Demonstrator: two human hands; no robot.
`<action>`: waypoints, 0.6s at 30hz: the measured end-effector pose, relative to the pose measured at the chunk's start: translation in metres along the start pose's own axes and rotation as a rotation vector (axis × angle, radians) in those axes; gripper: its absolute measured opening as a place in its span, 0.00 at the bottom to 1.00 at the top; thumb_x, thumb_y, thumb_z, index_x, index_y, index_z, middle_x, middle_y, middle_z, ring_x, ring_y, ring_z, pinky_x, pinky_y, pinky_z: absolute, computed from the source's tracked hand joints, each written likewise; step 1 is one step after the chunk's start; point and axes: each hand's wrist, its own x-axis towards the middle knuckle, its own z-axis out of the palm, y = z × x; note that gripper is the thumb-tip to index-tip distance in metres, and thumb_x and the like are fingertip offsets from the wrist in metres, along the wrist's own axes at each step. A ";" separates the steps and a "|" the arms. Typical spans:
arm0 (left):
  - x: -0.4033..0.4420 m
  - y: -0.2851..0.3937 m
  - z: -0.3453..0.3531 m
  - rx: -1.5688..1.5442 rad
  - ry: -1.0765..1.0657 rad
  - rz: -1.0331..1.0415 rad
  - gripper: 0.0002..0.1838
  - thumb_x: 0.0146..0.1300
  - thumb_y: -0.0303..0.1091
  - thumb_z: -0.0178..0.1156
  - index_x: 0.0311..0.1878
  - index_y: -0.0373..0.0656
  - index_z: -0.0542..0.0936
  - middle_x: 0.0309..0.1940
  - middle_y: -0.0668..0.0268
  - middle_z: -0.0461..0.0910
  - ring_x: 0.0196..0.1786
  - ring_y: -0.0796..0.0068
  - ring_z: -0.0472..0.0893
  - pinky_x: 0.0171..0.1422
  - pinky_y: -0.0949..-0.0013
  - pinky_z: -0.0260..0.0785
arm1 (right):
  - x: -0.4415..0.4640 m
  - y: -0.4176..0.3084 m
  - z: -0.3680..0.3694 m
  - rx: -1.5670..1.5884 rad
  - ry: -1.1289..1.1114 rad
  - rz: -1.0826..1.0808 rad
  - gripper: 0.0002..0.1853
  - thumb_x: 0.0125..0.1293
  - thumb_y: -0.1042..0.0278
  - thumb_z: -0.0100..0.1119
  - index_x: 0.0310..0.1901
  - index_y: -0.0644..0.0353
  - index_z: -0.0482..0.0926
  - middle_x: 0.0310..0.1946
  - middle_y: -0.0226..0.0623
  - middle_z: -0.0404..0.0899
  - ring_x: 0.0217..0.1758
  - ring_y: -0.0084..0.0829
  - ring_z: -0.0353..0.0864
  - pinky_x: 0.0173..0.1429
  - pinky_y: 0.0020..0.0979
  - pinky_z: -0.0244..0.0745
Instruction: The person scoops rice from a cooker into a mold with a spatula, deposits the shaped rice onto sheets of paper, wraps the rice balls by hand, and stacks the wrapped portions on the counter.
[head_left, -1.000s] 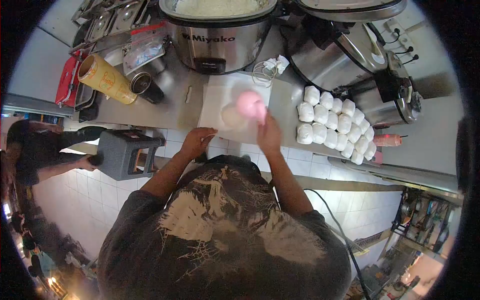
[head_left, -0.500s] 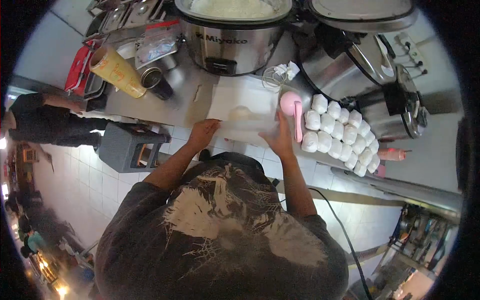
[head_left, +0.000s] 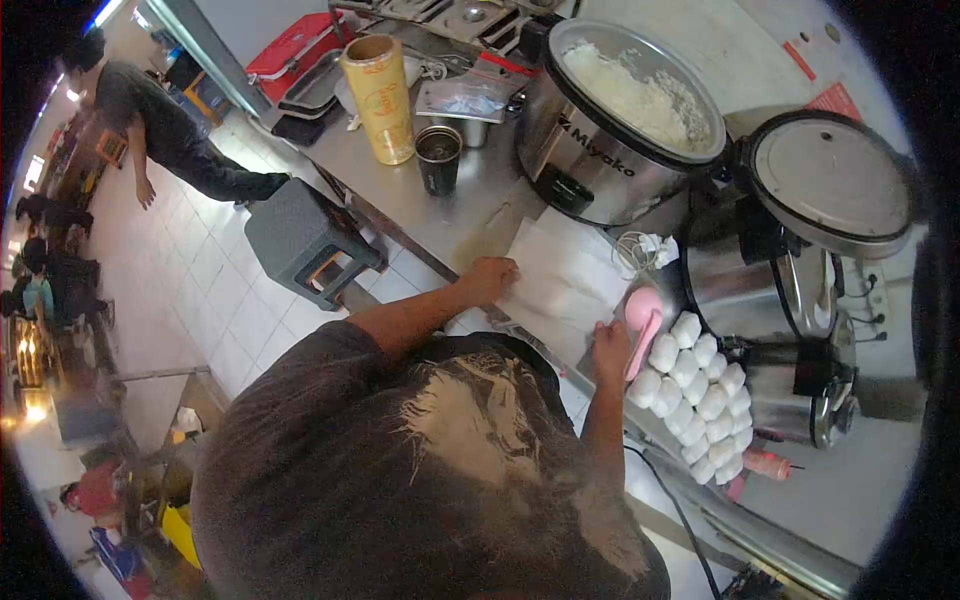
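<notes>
A white sheet of paper (head_left: 565, 262) lies on the steel counter in front of me, partly smeared by motion. My left hand (head_left: 488, 281) is closed at its left edge, pinching the paper. At the near right corner of the sheet, my right hand (head_left: 608, 350) is also closed on the paper. A pink scoop (head_left: 643, 309) rests just beside my right hand, its handle pointing toward me. Several white wrapped bundles (head_left: 712, 402) sit in rows to the right of the scoop. Behind the paper stands a large rice cooker (head_left: 590, 165), uncovered and full of white rice (head_left: 635, 95).
A yellow roll (head_left: 378, 105) and a dark cup (head_left: 438, 160) stand at the left of the counter (head_left: 370, 180). A cable bundle (head_left: 640, 252) lies behind the scoop. More cookers (head_left: 745, 275) line the right. A grey stool (head_left: 305, 240) and another person (head_left: 165, 125) are at left.
My view has turned, so the counter now runs diagonally. My right hand, spread before, has closed at the paper's near right corner. The person at left now shows more fully.
</notes>
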 end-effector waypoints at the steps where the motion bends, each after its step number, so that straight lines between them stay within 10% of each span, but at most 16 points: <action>1: 0.005 -0.007 0.006 0.066 -0.006 -0.074 0.16 0.68 0.44 0.57 0.45 0.39 0.82 0.43 0.52 0.83 0.46 0.53 0.83 0.53 0.54 0.74 | 0.006 0.004 0.005 -0.001 -0.010 0.028 0.11 0.66 0.65 0.60 0.37 0.66 0.77 0.30 0.40 0.80 0.34 0.32 0.78 0.40 0.34 0.73; 11: 0.009 -0.008 -0.007 -0.085 -0.078 -0.398 0.17 0.64 0.44 0.60 0.41 0.39 0.85 0.42 0.50 0.84 0.49 0.49 0.83 0.56 0.52 0.74 | -0.016 -0.024 0.018 -0.142 0.382 -0.187 0.11 0.60 0.68 0.62 0.41 0.65 0.78 0.40 0.50 0.81 0.42 0.49 0.80 0.48 0.46 0.74; 13: 0.011 -0.013 0.000 -0.060 -0.032 -0.380 0.16 0.64 0.44 0.59 0.42 0.39 0.84 0.42 0.50 0.84 0.48 0.48 0.83 0.56 0.51 0.74 | -0.032 -0.042 0.022 -0.289 0.359 -0.641 0.11 0.60 0.72 0.59 0.44 0.65 0.78 0.46 0.49 0.80 0.50 0.52 0.78 0.58 0.51 0.71; 18: 0.016 -0.014 0.010 0.028 0.051 -0.334 0.16 0.63 0.43 0.59 0.43 0.39 0.84 0.43 0.49 0.84 0.48 0.46 0.83 0.56 0.49 0.73 | -0.046 -0.057 0.062 -0.394 -0.010 -0.789 0.26 0.63 0.73 0.57 0.64 0.65 0.71 0.64 0.53 0.71 0.68 0.56 0.68 0.73 0.50 0.61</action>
